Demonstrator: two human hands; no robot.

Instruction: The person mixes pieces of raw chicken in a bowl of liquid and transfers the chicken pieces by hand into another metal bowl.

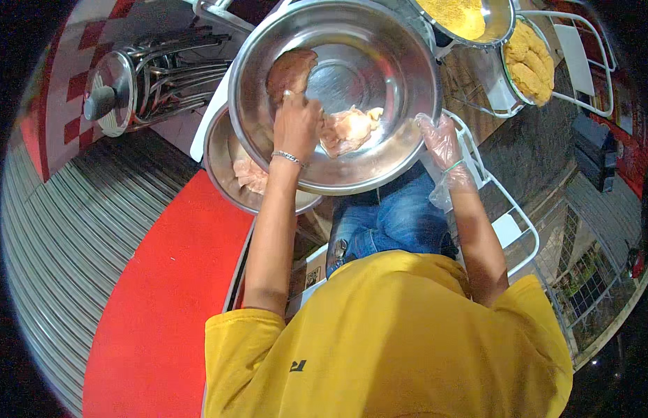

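Observation:
A wide steel bowl [397,157] lies before me, tilted over my lap. Inside it are a piece of raw meat [350,130], pale and glossy, and a darker brownish piece [291,73] at the upper left. My bare left hand [297,123], with a chain bracelet at the wrist, reaches into the bowl between the two pieces; its fingers are curled, and whether they grip meat is unclear. In a clear plastic glove, my right hand [440,138] grips the bowl's right rim. Partly under the bowl sits a second steel bowl [219,172] with raw meat [250,176] in it.
A steel pot [504,31] of yellow crumbs and a container of orange-yellow coated pieces [530,62] stand at the upper right. White metal chairs [512,209] are at the right. A red tabletop [167,292] lies at the left, near stacked metal stools [162,78].

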